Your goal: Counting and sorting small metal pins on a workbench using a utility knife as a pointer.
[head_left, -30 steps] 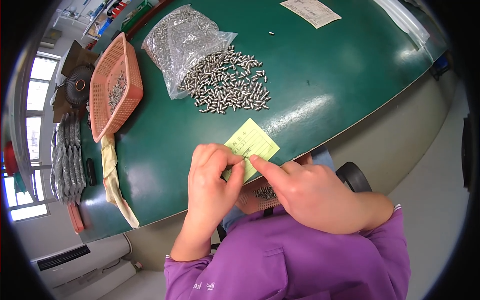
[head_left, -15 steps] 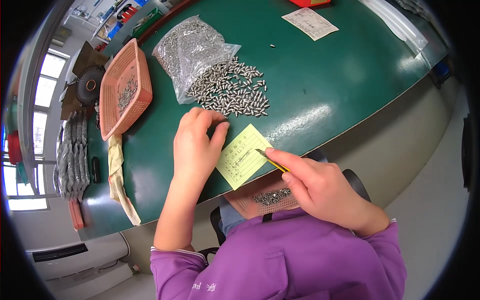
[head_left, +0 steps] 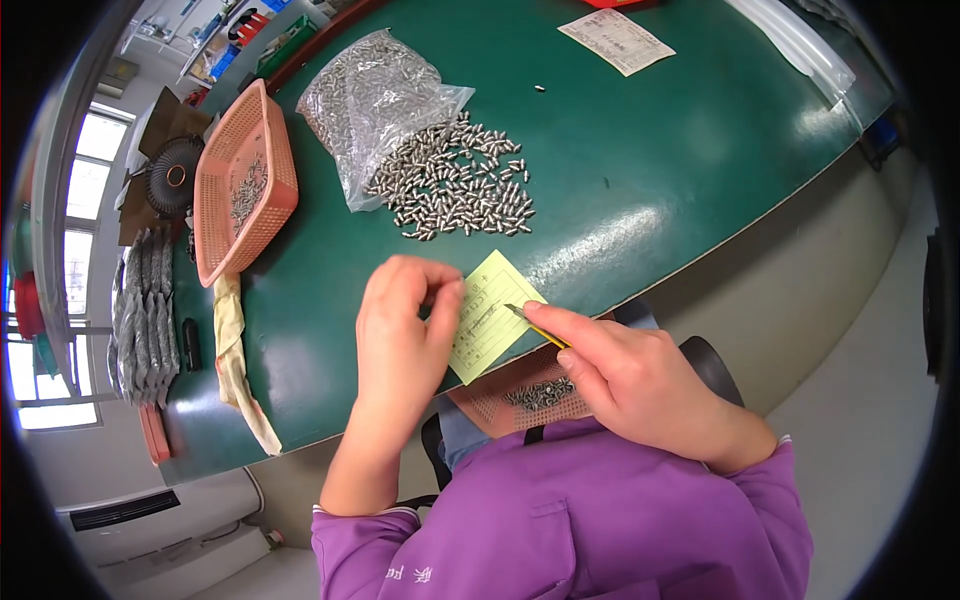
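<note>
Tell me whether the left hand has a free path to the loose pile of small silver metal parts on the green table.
Probably yes: the left hand rests by the yellow paper slip, and only bare green table lies between it and the pile of silver parts.

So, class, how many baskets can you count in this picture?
2: one orange basket on the green table at the left, one partly hidden on the lap under the right hand. Others may be hidden.
</note>
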The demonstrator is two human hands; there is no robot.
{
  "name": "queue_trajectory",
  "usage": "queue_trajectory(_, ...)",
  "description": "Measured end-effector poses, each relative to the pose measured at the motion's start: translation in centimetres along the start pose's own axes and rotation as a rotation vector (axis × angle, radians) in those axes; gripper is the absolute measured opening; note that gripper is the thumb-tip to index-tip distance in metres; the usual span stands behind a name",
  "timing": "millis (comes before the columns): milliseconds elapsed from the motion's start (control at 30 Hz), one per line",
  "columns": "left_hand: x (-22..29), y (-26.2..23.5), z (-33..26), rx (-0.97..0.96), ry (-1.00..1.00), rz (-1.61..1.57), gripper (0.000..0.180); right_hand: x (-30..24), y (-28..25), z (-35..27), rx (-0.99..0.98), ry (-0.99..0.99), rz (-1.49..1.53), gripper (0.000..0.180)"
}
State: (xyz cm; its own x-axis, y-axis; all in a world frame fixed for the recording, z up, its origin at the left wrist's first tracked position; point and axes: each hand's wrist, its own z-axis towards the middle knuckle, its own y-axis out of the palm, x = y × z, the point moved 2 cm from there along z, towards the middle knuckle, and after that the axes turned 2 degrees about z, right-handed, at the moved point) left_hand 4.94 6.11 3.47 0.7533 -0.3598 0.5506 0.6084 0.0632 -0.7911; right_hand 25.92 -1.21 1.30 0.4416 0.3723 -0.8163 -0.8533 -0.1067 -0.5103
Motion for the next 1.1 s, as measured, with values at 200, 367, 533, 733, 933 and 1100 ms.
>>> queue_trajectory(200, -0.1, 0.9, -2.6, -0.064, 0.028, -0.060, 0.014, -0.6, 0.7, 0.1, -0.108, 0.070, -0.061, 0.049)
queue_trajectory(367, -0.3, 0.8, -2.6, -0.080, -0.021, -0.112, 0.015, -1.0, 0.9, 0.2, -0.130, 0.070, -0.127, 0.050)
queue_trajectory(533, -0.2, 0.7, -2.6, -0.105, -0.117, -0.189, 0.013, -1.2, 1.2, 0.3, -0.114, 0.045, -0.157, 0.051)
queue_trajectory(733, -0.3, 0.7, -2.5, -0.108, -0.094, -0.170, 0.013, -1.3, 1.3, 0.4, -0.154, 0.054, -0.148, 0.054)
queue_trajectory(933, -0.2, 0.6, -2.3, -0.114, -0.081, -0.161, 0.013, -0.8, 1.8, 0.3, -0.124, -0.030, -0.189, 0.057)
queue_trajectory(1100, 0.0, 0.5, -2.1, -0.108, -0.037, -0.145, 0.012, -1.8, 0.9, 1.1, -0.243, 0.003, -0.256, 0.058)
